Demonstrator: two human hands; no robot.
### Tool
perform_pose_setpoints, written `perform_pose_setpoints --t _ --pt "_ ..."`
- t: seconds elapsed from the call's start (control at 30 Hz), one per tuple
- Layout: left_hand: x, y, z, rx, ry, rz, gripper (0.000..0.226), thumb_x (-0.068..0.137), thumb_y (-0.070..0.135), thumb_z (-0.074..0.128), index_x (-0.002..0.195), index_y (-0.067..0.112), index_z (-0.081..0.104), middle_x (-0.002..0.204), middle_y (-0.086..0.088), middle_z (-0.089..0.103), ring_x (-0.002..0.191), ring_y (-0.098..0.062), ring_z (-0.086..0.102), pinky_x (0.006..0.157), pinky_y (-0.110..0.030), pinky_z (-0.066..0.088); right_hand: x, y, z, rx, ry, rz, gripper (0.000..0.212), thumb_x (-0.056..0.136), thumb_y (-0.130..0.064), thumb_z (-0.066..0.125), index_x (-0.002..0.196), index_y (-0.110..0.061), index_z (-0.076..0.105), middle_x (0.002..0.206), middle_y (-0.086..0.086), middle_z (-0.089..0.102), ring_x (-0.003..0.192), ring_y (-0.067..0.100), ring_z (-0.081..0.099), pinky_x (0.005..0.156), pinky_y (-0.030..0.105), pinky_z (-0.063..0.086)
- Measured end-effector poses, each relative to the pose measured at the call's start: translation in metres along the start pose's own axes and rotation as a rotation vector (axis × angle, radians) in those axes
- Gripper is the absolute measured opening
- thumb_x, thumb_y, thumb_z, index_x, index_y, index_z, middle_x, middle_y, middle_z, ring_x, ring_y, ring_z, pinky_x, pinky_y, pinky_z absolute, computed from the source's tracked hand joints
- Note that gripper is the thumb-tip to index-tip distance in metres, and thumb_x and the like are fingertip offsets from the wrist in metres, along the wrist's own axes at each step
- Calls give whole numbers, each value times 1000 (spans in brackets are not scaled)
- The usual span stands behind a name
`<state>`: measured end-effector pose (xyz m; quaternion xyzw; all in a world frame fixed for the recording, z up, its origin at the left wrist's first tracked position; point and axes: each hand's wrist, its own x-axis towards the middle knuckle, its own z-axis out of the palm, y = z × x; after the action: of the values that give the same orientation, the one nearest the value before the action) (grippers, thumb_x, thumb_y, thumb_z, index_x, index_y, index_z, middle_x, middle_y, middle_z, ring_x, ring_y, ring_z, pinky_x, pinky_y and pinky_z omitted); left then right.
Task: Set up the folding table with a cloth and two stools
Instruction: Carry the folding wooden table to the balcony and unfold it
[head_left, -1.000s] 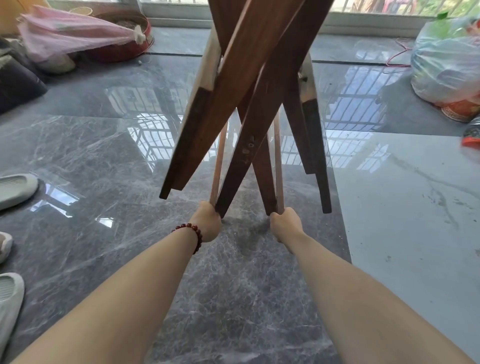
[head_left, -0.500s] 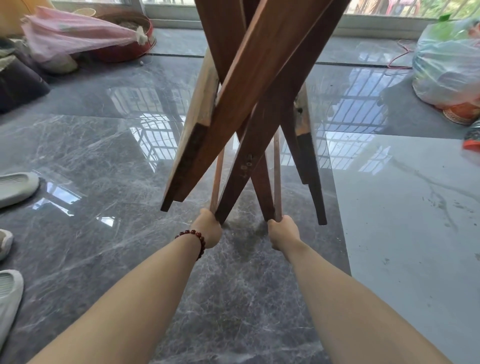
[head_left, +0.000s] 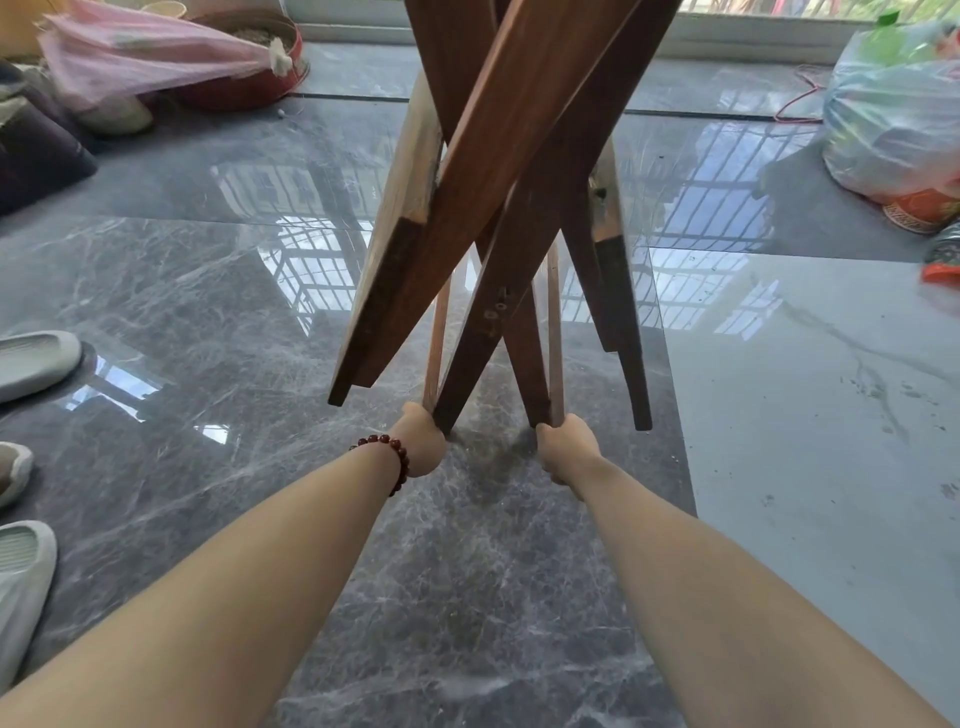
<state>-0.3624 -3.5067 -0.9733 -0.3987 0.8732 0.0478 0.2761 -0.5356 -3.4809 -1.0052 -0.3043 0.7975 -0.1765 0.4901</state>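
Left hand: my left hand (head_left: 422, 447) is curled tight round the foot of the left slat (head_left: 438, 338), a thin pale strip of the folding table (head_left: 519, 156); a beaded bracelet (head_left: 396, 457) sits on the wrist.
Right hand: my right hand (head_left: 569, 449) grips the lower end of the right slat (head_left: 555, 332), just beside the first.
Folding table: straight ahead, dark wooden legs cross in an X above my fists and splay left and right; whether their ends touch down, I cannot tell.
Floor: glossy grey marble floor (head_left: 467, 597), window bars mirrored in it.
Left side: pale slippers (head_left: 31, 358) near, a pink bag (head_left: 145, 57) far.
Right side: a stuffed plastic bag (head_left: 893, 114), far.
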Motion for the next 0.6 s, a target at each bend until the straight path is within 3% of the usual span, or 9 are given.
perform_pose_setpoints --t 0.03,0.07,0.13,0.23,0.33,0.43,0.47,0.53,0.6 --pt "-4 2 -5 29 -108 123 30 99 9 30 125 3 44 117 -5 52 92 -7 53 67 -7 38 0 1 -1 3 4 0 35 96 -20 40 128 -6 44 111 15 58 80 25 59 55 28 47" --pt "-8 6 -14 17 -231 22 29 98 2 33 124 3 46 125 -5 51 103 -12 52 76 -14 36 0 2 -1 7 10 -2 35 96 -20 40 128 -6 44 112 15 58 82 25 60 58 29 48" --pt "-8 6 -12 47 -247 -58 31 97 -2 32 124 2 48 131 -5 48 101 -15 46 78 -22 31 1 3 0 17 26 -3 37 95 -20 41 129 -6 44 115 15 58 90 27 61 68 34 52" --pt "-10 8 -5 -70 -304 -128 30 98 -1 35 124 5 49 127 -1 50 92 -12 41 75 -21 31 3 5 1 37 43 5 40 94 -21 42 130 -5 45 117 16 59 97 30 62 79 37 53" --pt "-10 4 4 -6 -314 -117 30 98 2 37 122 12 52 103 4 48 72 -14 37 72 -21 31 4 4 3 45 34 9 40 92 -22 44 128 -5 47 117 18 60 87 26 58 71 33 49" --pt "-15 10 -1 -135 -271 -173 30 98 2 37 122 13 51 93 3 46 55 -13 26 66 -19 31 5 4 4 47 17 12 39 92 -21 43 127 -5 48 116 18 60 82 26 56 64 30 46" --pt "-13 11 1 -183 -277 -156 30 98 2 37 123 13 50 92 3 48 56 -13 27 64 -18 31 5 4 4 46 14 11 39 92 -21 42 127 -5 48 114 18 60 81 26 55 62 30 45" --pt "-14 12 -11 -257 -249 -305 28 97 3 37 123 8 49 108 -1 55 65 -11 37 64 -15 32 5 3 4 39 5 14 38 92 -20 41 126 -5 48 106 16 58 78 26 54 57 29 44" --pt "-16 13 -18 -347 -249 -283 26 97 3 39 119 11 50 117 -1 55 77 -7 46 65 -12 35 3 1 3 33 -8 30 37 93 -18 40 126 -6 47 105 14 57 74 24 53 49 27 40"
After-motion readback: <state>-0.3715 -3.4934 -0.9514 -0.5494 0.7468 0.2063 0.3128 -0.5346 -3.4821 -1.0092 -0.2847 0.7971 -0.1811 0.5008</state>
